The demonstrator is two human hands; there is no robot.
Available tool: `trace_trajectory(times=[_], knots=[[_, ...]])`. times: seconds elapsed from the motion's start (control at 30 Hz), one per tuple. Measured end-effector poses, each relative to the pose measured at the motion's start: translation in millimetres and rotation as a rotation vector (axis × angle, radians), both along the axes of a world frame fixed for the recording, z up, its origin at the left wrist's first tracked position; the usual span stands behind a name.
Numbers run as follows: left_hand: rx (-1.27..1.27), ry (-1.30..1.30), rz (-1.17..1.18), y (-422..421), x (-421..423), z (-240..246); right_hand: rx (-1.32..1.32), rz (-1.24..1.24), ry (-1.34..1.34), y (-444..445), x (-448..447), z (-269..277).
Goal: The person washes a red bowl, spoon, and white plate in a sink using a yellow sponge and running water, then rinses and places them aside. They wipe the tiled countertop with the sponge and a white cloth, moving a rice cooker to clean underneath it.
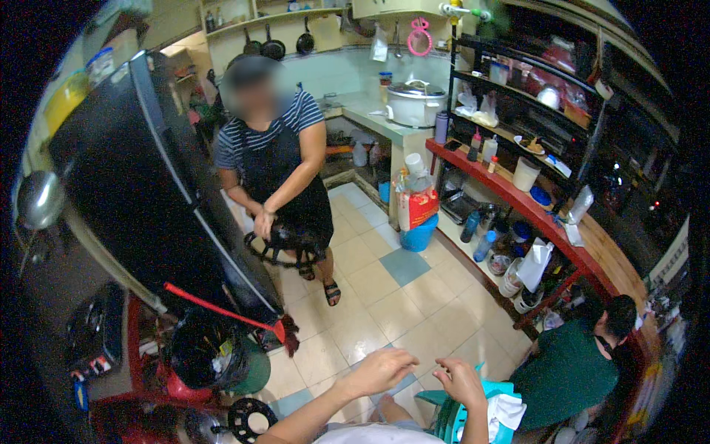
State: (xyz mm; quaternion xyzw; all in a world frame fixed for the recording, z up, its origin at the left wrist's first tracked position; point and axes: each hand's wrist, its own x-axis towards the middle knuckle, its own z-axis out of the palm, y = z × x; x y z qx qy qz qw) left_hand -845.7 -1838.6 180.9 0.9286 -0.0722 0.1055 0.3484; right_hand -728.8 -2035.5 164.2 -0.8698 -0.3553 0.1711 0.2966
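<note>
My left hand (387, 367) is raised over the tiled floor (355, 333), its fingers loosely bent and holding nothing. A short gap away, my right hand (461, 382) is also up and bare, with thumb and fingers apart. Just beside the right forearm is a turquoise plastic item (502, 388), perhaps stacked chairs, with a white cloth (506, 413) draped on it. Below my left arm lies a black slotted ring (248, 420). Across the floor another person (277, 150) stands with both hands at a similar black ring-shaped frame (285, 256).
A person in a green shirt (571, 366) sits close on the right, by a red-edged counter (499, 172). At left are a dark refrigerator (138, 166), a lined waste bin (249, 366) and a red-handled broom (222, 311). A blue bucket (419, 236) stands ahead.
</note>
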Motion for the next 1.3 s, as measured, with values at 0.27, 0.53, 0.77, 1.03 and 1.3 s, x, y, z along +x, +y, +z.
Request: trace_trajectory(times=[0.27, 0.53, 0.77, 1.03, 1.3], knots=[[0.057, 0.126, -0.248, 33, 137, 0, -0.096, -0.198, -0.088, -5, 105, -21], [0.247, 0.322, -0.215, 87, 251, -30, -0.145, -0.273, -0.130, 15, 198, -17], [0.379, 0.610, -0.250, 148, 362, -58, -0.339, -0.214, 0.133, 41, 263, -52], [0.310, 0.530, -0.204, 237, 487, -71, -0.434, -0.241, 0.061, 107, 398, -38], [0.373, 0.682, -0.193, 302, 591, -101, -0.399, -0.225, -0.028, 184, 517, -23]])
